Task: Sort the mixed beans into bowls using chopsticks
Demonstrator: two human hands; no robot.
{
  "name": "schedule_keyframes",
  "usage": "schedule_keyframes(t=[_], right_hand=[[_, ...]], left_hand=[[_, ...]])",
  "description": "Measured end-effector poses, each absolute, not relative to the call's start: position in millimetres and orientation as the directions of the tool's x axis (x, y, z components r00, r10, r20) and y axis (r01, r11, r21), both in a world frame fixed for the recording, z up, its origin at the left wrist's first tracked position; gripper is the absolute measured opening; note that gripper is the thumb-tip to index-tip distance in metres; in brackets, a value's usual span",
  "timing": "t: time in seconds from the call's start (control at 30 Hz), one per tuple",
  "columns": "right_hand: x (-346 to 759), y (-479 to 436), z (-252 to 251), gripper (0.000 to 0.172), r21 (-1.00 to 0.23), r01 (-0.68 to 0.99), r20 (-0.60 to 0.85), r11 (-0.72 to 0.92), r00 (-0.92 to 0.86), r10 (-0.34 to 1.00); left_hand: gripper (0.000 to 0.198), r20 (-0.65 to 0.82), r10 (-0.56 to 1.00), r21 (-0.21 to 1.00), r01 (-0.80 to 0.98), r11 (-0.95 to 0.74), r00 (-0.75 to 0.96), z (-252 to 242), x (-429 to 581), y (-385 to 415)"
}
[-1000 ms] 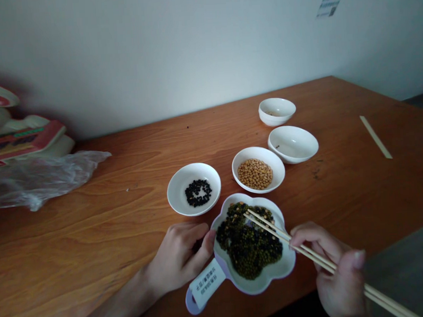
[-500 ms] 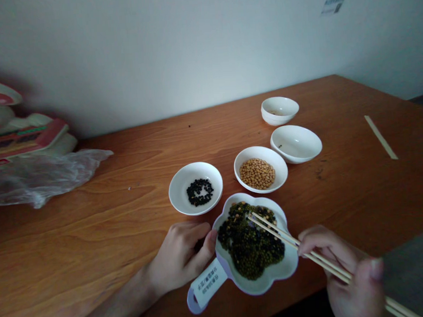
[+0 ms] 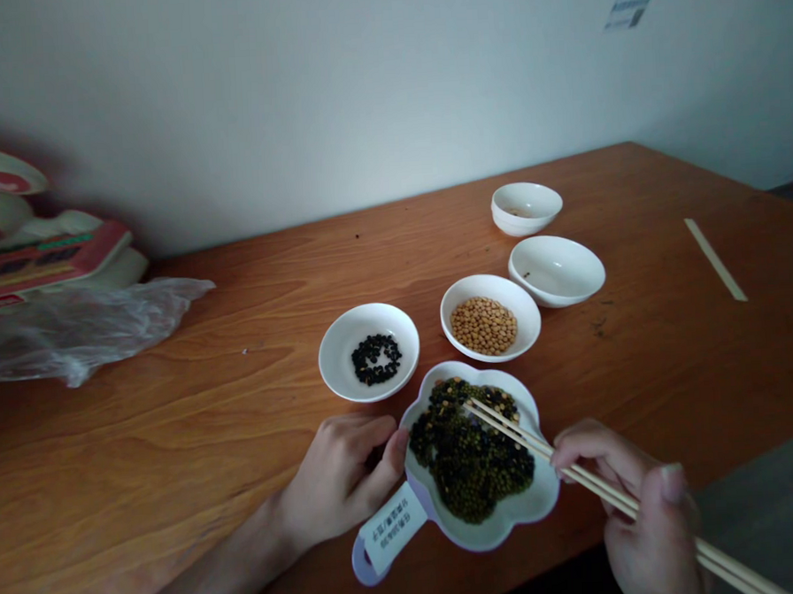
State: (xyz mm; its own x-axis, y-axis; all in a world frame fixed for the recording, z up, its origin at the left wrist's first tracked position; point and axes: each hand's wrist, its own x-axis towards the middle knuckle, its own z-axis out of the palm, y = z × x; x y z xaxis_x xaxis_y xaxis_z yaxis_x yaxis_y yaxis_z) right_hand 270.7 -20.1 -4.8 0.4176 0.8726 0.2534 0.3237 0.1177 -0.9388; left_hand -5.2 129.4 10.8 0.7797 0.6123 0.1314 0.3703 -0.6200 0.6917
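A white paper label (image 3: 393,528) on the handle of the flower-shaped dish (image 3: 550,484) carries two lines of Chinese characters with some digits, upside down to the viewer and too small to read surely. A printed sheet (image 3: 629,6) on the wall (image 3: 293,98) bears blurred lines and what looks like a square code. On the left, a red and cream figurine (image 3: 55,262) is cut off, its lower part behind a crumpled clear plastic bag (image 3: 99,330).

The dish, full of mixed green and black beans (image 3: 476,483) with a few pale ones, lies by the near edge of the table (image 3: 178,432). The left hand (image 3: 343,473) has its thumb against the dish's left rim, fingers curled; whether they pinch it from beneath cannot be told. The right hand (image 3: 636,497) grips wooden chopsticks (image 3: 534,445) in its fingers, the tips among the beans; whether they hold one is unclear. Just beyond, toward the far edge, stand a bowl of black beans (image 3: 326,372) and a bowl of soybeans (image 3: 531,321).
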Motion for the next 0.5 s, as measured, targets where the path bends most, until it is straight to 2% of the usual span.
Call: schedule_keyframes(t=[0.23,0.5], right_hand=[[275,-25,-11,0.077,-0.942,0.322,0.235,0.094,0.433,0.870],[268,-20,3,0.069,-0.946,0.228,0.319,0.231,0.529,0.786]], left_hand=[[0.038,0.123,0.616,0.686,0.381,-0.619,0.778,11,-6,129],[0.038,0.126,0.614,0.688,0.378,-0.620,0.779,10,-5,130]])
